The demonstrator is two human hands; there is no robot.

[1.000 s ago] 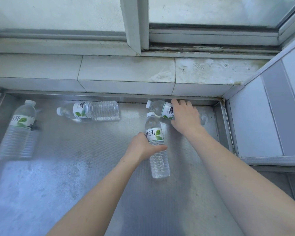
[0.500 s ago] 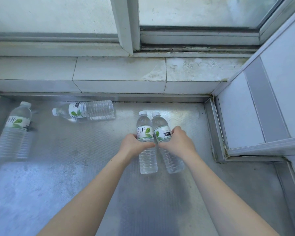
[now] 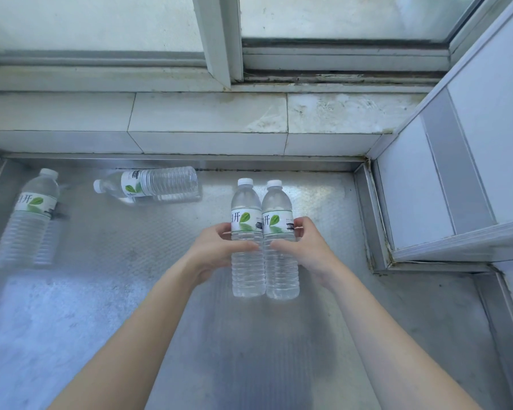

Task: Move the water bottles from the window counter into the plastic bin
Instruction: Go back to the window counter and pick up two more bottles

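Clear plastic water bottles, green-leaf labels: two upright pair at centre, left hand (image 3: 216, 250) wrapped round left bottle (image 3: 247, 238), right hand (image 3: 304, 247) round right bottle (image 3: 280, 241). One lying (image 3: 148, 184) at 10 o'clock, one (image 3: 27, 217) at 9, both on textured steel window counter (image 3: 131, 291). Bin unseen; none judged delivered.

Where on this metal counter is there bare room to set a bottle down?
Bare patches: near the person, below the two held clear plastic bottles, and between them and the lying bottle. Crowded: far-left edge by the upright bottle.

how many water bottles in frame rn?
4. One upright at far left, one lying on its side near the back ledge, one in the left hand, one in the right hand. No others visible.
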